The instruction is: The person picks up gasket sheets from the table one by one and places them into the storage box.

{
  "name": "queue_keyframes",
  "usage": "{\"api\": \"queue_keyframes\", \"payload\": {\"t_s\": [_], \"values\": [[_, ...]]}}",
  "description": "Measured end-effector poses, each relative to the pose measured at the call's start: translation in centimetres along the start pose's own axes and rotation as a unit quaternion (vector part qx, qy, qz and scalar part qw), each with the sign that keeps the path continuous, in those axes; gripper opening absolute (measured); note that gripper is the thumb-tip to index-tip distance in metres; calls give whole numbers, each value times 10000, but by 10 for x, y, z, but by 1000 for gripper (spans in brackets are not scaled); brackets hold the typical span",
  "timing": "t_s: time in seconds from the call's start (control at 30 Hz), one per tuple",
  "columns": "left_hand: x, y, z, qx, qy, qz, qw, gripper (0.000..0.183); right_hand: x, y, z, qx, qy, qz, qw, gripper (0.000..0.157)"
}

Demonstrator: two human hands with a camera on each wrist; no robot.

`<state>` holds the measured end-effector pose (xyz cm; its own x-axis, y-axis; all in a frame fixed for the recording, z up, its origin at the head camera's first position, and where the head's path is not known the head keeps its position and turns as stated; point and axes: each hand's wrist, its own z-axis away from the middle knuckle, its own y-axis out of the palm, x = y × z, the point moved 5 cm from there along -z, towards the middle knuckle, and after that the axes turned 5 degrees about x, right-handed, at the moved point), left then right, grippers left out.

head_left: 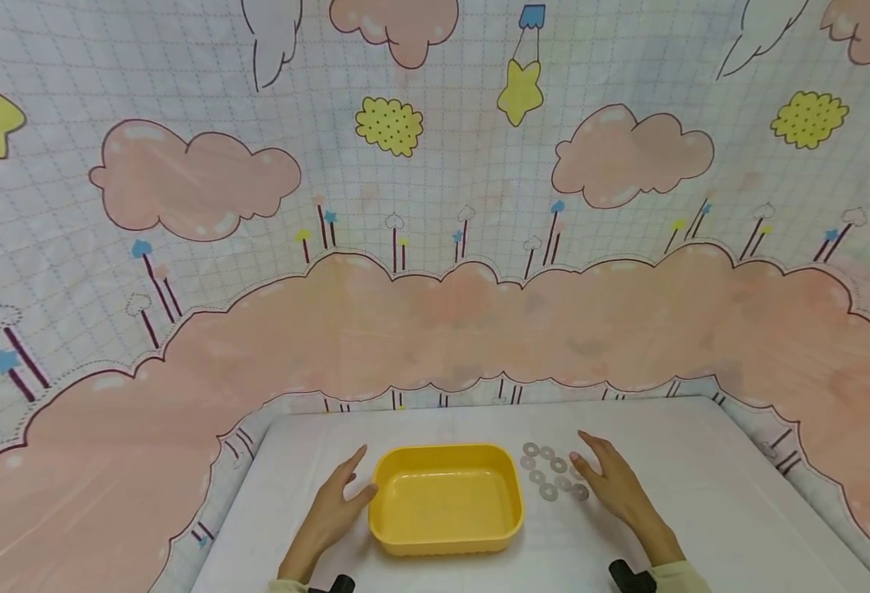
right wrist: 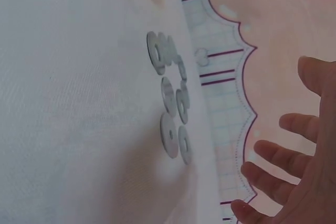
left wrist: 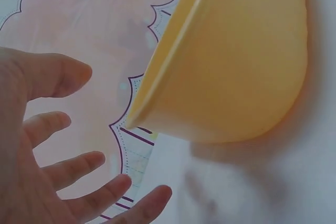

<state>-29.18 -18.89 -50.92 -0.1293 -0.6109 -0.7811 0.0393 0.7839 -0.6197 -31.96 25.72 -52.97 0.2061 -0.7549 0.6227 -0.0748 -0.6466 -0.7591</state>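
Note:
A yellow rectangular plastic tray stands on the white table, with bare floor showing inside it. Just left of its wall is my left hand, fingers spread and holding nothing; the left wrist view shows a gap between this hand and the tray's side. To the right of the tray lie several flat grey metal washers, loosely grouped. My right hand hovers at their right edge with fingers apart, covering part of the group. In the right wrist view the washers lie flat, away from the hand.
The white table reaches back to a printed cloth with clouds and stars, which hangs behind and at both sides. A black strap piece sits on the right wrist, another on the left.

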Motion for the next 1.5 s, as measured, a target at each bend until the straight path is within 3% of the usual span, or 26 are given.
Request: {"api": "queue_keyframes", "payload": {"t_s": [0.17, 0.37, 0.57, 0.93, 1.23, 1.5], "values": [[12, 6, -1, 173, -408, 776, 9960, 67, -7, 1, -1, 83, 179, -149, 9997, 63], [24, 12, -4, 417, -743, 1926, 9776, 71, -18, 6, -1, 240, 460, -476, 9975, 64], [33, 16, -4, 696, -1038, 2599, 9575, 75, -28, 10, -3, 150, 726, -630, 9953, 62], [40, 19, -7, 1039, -1121, 3110, 9380, 77, -42, 13, -5, -174, 1044, -753, 9915, 46], [41, 20, -9, 1145, -1113, 3237, 9326, 77, -53, 15, -10, -335, 1283, -546, 9897, 38], [41, 19, -10, 1182, -1052, 3434, 9258, 75, -55, 21, -15, -331, 1255, -511, 9902, 36]]}}
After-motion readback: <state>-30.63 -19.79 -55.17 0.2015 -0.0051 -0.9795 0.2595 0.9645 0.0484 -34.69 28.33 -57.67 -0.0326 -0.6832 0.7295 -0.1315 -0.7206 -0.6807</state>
